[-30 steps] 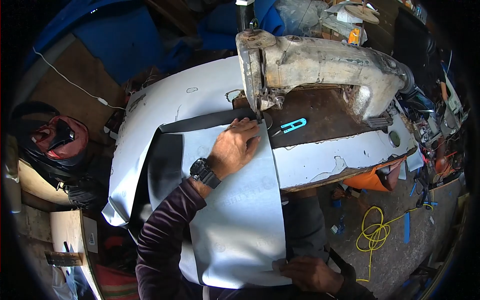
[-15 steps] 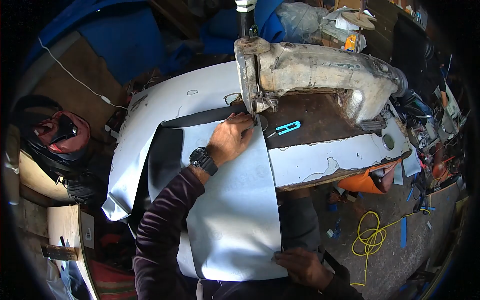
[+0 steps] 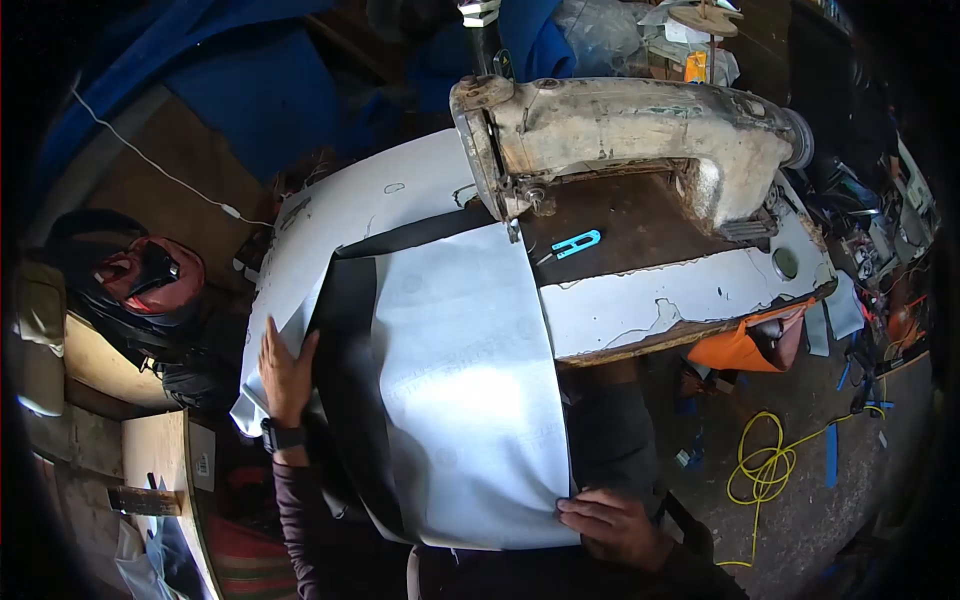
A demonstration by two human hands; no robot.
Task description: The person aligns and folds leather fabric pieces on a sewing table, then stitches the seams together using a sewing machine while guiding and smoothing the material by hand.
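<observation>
A large sheet of material (image 3: 465, 370), white on its upper face and black on its other side, runs from the sewing machine (image 3: 630, 125) down to my lap. Its top right corner lies at the machine's presser foot (image 3: 513, 230). My left hand (image 3: 287, 380), wearing a black watch, has its fingers stretched out against the folded left part of the material. At the lower right corner, my right hand (image 3: 618, 525) pinches the sheet's edge between thumb and fingers. Thread snips with a light blue handle (image 3: 577, 242) lie on the machine bed, right of the foot.
The white table top (image 3: 640, 310) has a chipped, worn edge. An orange piece of material (image 3: 735, 345) hangs below it. A coiled yellow cord (image 3: 760, 470) lies on the floor at right. A black and red bag (image 3: 150, 275) and a wooden box (image 3: 160, 450) stand at left.
My left hand has left the sheet beside the presser foot and moved down and left to the folded part. My right hand keeps hold of the lower corner. The view has shifted slightly.
</observation>
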